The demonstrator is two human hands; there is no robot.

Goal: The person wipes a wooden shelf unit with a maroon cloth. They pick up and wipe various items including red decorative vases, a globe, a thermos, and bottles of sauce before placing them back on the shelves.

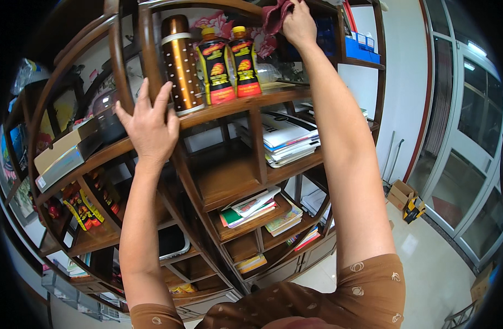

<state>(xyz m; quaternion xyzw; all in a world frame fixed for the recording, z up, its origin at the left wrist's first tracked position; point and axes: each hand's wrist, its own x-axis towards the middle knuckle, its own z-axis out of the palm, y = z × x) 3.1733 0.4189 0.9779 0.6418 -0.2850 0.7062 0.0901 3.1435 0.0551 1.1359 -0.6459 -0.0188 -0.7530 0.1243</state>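
My right hand (pixel 301 25) is raised high and grips a dark red cloth (pixel 274 17) near the upper part of a brown wooden display shelf (pixel 216 115). My left hand (pixel 151 125) has its fingers spread in front of a shelf upright; whether it presses on the wood is hard to tell. Just right of those fingers stands a copper-coloured thermos flask (pixel 178 68) with white dots. Beside the flask are two yellow-capped drink bottles, a left one (pixel 215 68) and a right one (pixel 245 63), upright on the same board.
A stack of magazines (pixel 290 137) lies one level below. Left of my hand are an open cardboard box (pixel 64 154) and a dark rounded object (pixel 109 119). A blue box (pixel 361 50) sits at upper right. Cartons (pixel 401 194) stand on the floor near a glazed door (pixel 465 152).
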